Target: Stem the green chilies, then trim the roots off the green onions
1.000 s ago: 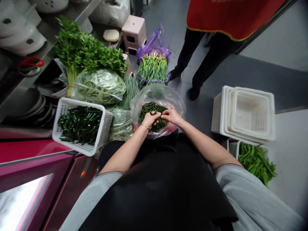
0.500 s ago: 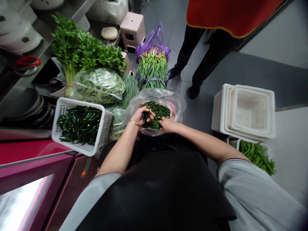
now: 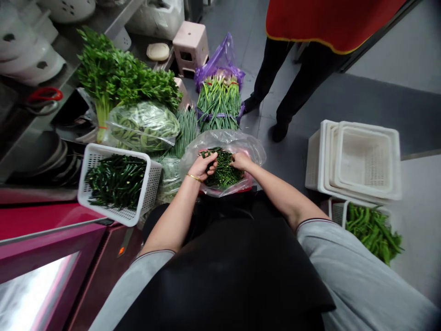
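Fingers, left hand [image 3: 200, 169]: were curled closed around a small dark green bunch [image 3: 209, 166], over the pile's left side.
Fingers, right hand [image 3: 243, 162]: were bent close together at the pile's right side — whether they gripped anything, I could not tell.
Green pile [image 3: 225, 174]: lay inside the open clear bag [image 3: 257, 151], just beyond the black apron [image 3: 220, 262].
White basket [image 3: 150, 184]: stood left of the bag, holding long dark green peppers [image 3: 115, 181].
Purple bag [image 3: 224, 51]: held spring onions [image 3: 218, 101], just beyond the clear bag.
Other person: stood farther off to the right — red apron [image 3: 320, 23], dark trousers [image 3: 296, 87].
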`<state>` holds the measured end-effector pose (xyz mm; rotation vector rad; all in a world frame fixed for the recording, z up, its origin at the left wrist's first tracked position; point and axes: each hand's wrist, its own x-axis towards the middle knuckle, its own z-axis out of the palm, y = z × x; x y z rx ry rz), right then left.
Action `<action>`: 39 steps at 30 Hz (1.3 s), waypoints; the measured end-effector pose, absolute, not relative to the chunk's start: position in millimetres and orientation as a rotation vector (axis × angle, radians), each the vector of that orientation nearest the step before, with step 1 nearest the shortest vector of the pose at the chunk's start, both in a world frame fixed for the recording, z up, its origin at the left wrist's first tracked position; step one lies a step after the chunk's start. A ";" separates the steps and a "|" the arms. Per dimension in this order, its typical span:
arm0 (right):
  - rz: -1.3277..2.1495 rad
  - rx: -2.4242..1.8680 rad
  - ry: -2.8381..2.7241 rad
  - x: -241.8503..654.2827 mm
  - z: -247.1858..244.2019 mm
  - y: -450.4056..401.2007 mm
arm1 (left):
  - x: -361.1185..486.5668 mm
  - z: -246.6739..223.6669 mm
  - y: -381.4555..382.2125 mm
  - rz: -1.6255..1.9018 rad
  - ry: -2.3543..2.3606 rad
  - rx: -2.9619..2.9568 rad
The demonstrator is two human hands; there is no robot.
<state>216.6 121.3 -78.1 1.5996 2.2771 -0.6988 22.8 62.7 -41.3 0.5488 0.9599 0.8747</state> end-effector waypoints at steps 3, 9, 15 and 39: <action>-1.092 1.652 2.238 233.7 -71.8 109.3 | 25.9 -47.8 62.8 0.872 1.053 0.566; -2.151 1.849 1.743 237.9 -53.0 88.8 | 47.3 -55.3 59.8 0.705 1.223 0.836; -1.537 1.769 2.298 222.7 -50.1 62.9 | 51.1 -68.3 47.3 0.486 1.129 0.829; -1.770 1.783 2.294 218.2 -36.1 117.7 | 58.1 -69.1 62.7 0.937 1.040 0.479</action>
